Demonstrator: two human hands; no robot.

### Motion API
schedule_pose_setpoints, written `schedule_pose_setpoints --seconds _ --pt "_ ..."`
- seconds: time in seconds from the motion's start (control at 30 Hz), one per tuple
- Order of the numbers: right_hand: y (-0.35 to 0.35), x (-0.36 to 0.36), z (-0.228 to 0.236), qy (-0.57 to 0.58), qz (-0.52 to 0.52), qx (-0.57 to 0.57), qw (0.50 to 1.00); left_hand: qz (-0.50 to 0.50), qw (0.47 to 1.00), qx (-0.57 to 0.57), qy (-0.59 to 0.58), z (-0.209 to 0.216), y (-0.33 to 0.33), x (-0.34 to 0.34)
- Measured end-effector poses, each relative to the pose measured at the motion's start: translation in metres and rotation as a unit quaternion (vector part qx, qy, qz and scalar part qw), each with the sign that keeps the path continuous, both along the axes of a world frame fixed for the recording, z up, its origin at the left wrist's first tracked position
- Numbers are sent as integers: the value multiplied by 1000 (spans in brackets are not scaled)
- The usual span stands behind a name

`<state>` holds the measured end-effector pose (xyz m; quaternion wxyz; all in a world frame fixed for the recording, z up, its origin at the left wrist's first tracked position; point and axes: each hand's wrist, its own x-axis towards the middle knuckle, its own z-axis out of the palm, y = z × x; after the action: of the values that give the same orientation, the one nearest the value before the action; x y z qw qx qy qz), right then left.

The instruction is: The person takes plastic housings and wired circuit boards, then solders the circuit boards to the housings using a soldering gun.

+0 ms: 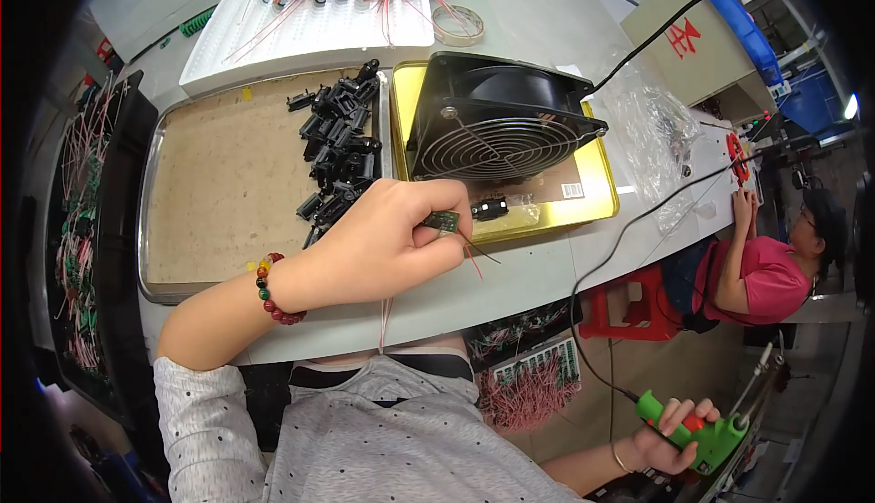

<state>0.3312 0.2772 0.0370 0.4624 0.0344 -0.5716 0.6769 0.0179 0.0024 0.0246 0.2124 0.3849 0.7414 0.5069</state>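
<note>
My left hand (378,241) is closed in a pinch on a small green circuit board (444,221), with thin red and dark wires hanging from it. It is over the front of the table, between a metal tray (214,193) and a yellow shallow box (598,195). A small black part (490,209) lies in the box just beyond my fingertips. Off to the lower right, past the table edge, my right hand (661,446) grips a green soldering gun (718,448) with a red trigger and a metal tip pointing up. Its black cord runs up across the scene.
Black plastic housings (342,129) are heaped in the tray's right side. A black fan (497,138) stands in the yellow box. Behind are a white rack (319,34) of wired boards and a tape roll (458,25). A co-worker (761,271) sits at right near a red stool (629,307).
</note>
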Motion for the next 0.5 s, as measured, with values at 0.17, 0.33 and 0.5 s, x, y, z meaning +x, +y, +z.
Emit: schedule_pose_setpoints --seconds 0.17,0.33,0.5 --pt "-31 -52 -41 8 93 -145 985 31 998 -1 53 -2 2 5" --pt "-63 -84 -71 -50 189 -210 958 55 997 -29 53 -3 1 1" --pt "-89 -103 -86 -81 211 -241 944 125 990 61 38 -16 6 5"
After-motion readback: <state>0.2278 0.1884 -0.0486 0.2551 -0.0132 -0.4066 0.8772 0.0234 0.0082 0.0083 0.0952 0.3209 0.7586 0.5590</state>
